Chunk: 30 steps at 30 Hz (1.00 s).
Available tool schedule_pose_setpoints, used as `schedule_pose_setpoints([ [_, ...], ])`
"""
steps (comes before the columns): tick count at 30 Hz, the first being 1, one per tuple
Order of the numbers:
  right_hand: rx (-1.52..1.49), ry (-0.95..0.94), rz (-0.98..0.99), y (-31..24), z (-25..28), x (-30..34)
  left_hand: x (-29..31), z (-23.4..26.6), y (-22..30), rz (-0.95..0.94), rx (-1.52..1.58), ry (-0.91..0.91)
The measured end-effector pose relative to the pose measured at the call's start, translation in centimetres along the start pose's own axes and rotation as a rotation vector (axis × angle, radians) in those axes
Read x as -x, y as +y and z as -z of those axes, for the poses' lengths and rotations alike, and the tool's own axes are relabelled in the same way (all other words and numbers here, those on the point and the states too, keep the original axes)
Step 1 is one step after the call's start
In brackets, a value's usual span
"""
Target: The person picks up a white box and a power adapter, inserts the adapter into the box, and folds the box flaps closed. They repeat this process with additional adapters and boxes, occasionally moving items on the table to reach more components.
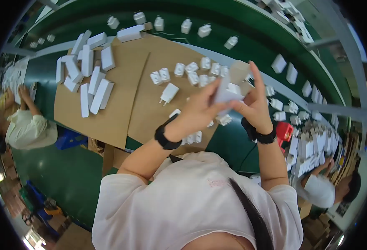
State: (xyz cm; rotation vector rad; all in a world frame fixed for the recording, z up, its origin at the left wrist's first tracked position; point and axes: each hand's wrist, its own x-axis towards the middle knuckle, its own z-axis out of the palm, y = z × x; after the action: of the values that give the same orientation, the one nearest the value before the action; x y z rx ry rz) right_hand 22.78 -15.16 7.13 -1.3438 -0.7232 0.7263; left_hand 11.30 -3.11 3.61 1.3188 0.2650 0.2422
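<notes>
My left hand [197, 103] and right hand [256, 106] hold one white box [223, 92] between them, flap up, blurry. It's raised near the cardboard [148, 121] on the green desk [233, 143], white adapters [169, 93] close by, more boxes [87, 61] left.

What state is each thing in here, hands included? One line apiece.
Left hand: gripping the white box
Right hand: at the box, index finger raised
White box: held up, flap open
Box pile: loosely heaped
Lone charger: lying down, prongs exposed
Cardboard: lying flat
Black wristbands: worn, one per wrist
</notes>
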Motion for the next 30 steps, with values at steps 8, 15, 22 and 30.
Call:
schedule_pose_setpoints([
  [8, 0.493, 0.333, -0.503, 5.4, 20.9, -13.6, -12.3, 24.7, -2.5, -0.559, -1.509, 0.611],
  [15, 1.435, 0.497, -0.340, 15.9, 31.1, -18.6, -16.0, 33.4, -6.5, 0.125, -1.885, 0.419],
  [22, 2.131, -0.372, 0.518, 15.1, 12.6, -19.7, -8.2, 23.7, 1.6, 0.067, -1.450, 0.506],
  [30, 1.316, -0.117, 0.202, 6.2, 8.3, -15.1, 4.7, 8.1, 3.7, 0.044, -0.522, 0.470],
])
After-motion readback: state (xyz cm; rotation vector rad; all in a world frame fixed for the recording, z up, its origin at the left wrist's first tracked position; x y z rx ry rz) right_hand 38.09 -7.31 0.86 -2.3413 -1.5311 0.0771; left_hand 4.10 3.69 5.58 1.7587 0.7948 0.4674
